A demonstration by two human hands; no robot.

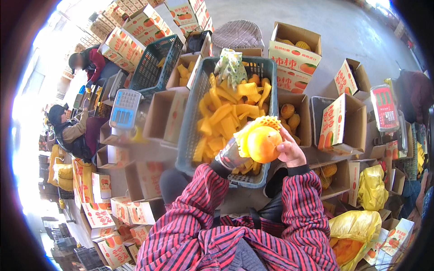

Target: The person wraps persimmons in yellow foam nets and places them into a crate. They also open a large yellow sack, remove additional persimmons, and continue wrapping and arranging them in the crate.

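Observation:
An orange persimmon [264, 144] is held between my two hands over the front part of a dark green plastic crate [184, 135]. My left hand [232, 152], in a glove, has a yellow foam fruit net [245, 132] that lies around the persimmon's far and left sides. Bare fingers of my right hand [291, 147] touch the fruit's right side, the thumb on its skin. Many yellow foam nets [225, 117] lie in the crate, with some orange fruit among them. A dotted glove [230, 67] hangs over the crate's far rim.
Right of the crate stands a carton [305, 118] of netted fruit. Printed cartons [295, 64] and a red scale [385, 106] are farther right. At left are a blue scale [124, 108], an open carton [159, 115], another green crate [156, 64] and two seated people [76, 132].

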